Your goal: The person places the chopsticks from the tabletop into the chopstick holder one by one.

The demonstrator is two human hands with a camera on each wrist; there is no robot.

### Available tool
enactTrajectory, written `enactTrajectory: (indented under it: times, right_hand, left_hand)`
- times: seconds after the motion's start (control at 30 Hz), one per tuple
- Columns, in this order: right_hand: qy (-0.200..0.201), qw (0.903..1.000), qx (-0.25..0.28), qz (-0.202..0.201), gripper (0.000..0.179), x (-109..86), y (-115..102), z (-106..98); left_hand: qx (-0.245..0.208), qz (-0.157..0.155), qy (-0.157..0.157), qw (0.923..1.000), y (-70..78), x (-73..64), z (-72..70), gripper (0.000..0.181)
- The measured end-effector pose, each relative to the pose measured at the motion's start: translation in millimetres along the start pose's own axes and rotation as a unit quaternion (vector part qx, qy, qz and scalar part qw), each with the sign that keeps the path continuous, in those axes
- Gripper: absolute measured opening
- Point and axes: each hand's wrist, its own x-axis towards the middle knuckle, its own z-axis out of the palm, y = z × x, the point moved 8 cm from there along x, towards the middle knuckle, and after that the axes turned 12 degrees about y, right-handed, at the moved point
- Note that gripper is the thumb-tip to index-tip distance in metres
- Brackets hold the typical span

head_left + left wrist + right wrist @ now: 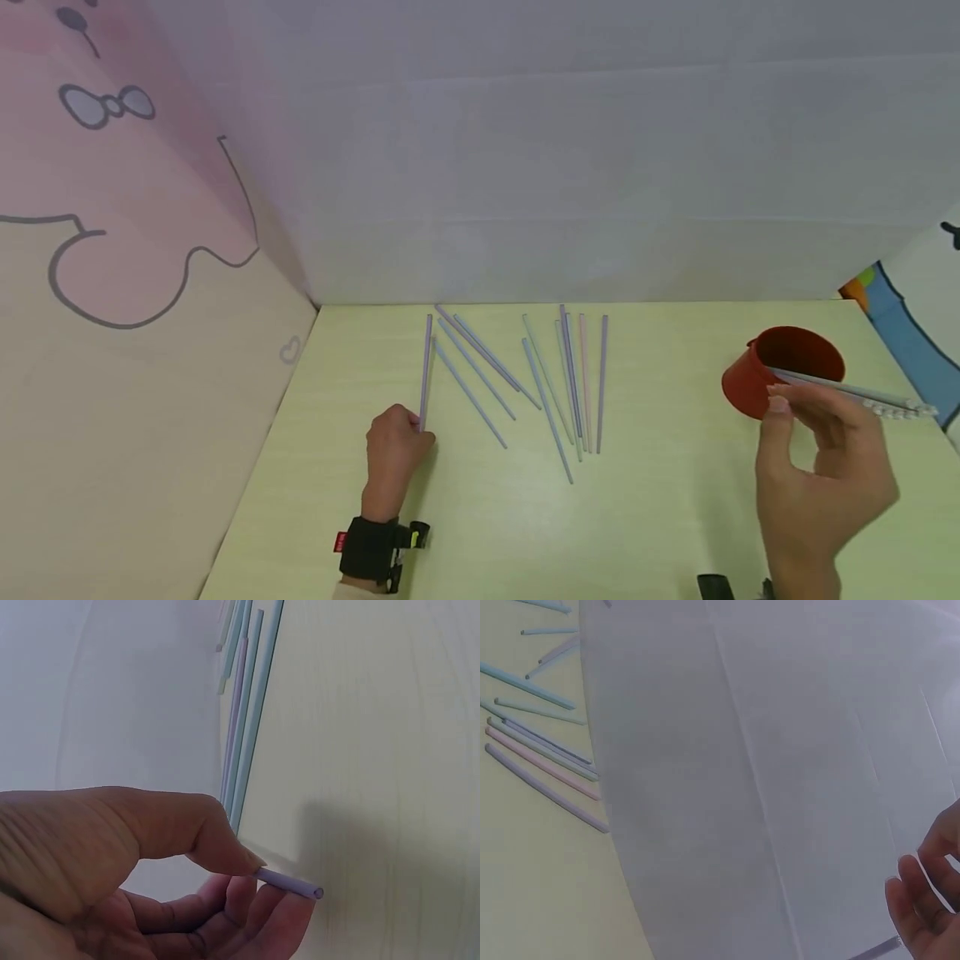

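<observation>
By the left grip point(397, 446), a purple straw point(427, 367) is pinched at its near end. The right grip point(832, 492) appears released beside a red bucket point(741, 386), from which pale straws point(877, 393) are tilted. Loose straws point(572, 375) are scattered between, on the surface point(652, 467).

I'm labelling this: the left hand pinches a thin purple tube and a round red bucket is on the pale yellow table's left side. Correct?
No: the red bucket is on the right side of the table, as the head view shows. The left hand does pinch the purple tube.
</observation>
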Motion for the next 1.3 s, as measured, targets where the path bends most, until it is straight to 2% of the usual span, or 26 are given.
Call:
enactTrajectory:
  times: [0.07,0.23,0.37,0.67,0.8,0.93,1.07,1.17,1.3]
  right_hand:
    - [-0.015,0.9998,-0.008,0.007,0.026,-5.4,-2.2,5.5]
    - [-0.041,0.9983,-0.034,0.022,0.028,-15.0,-11.5,16.4]
    - [-0.065,0.997,-0.031,0.027,0.028,-21.7,-14.9,24.3]
    - [-0.116,0.9922,-0.026,0.039,0.032,-38.4,4.8,32.9]
    - [-0.134,0.9898,-0.014,0.047,0.033,-47.9,7.1,38.5]
    - [-0.162,0.9855,0.011,0.047,0.032,-59.3,0.3,50.6]
    - [-0.2,0.9784,0.034,0.042,0.032,-71.1,-16.4,67.4]
    - [-0.224,0.9733,0.031,0.041,0.034,-78.3,-32.1,79.1]
    - [-0.246,0.9667,0.041,0.059,0.038,-86.7,-45.3,89.7]
  left_hand:
    - [-0.014,0.008,-0.001,0.9999,4.9,-4.1,1.0,0.012]
    - [-0.046,0.025,-0.007,0.9986,17.7,-13.0,4.6,0.015]
    - [-0.063,0.052,-0.012,0.9966,32.4,-21.0,7.4,0.018]
    - [-0.107,0.103,-0.015,0.9887,65.8,-40.0,11.3,0.019]
    - [-0.132,0.134,-0.001,0.9821,78.7,-47.6,10.2,0.021]
    - [-0.148,0.173,0.022,0.9735,92.7,-55.1,7.3,0.022]
    - [-0.164,0.207,0.03,0.9639,105.0,-63.3,6.4,0.023]
    - [-0.176,0.238,0.027,0.9549,113.2,-69.7,6.6,0.025]
    - [-0.179,0.271,0.024,0.9454,122.1,-77.6,7.9,0.028]
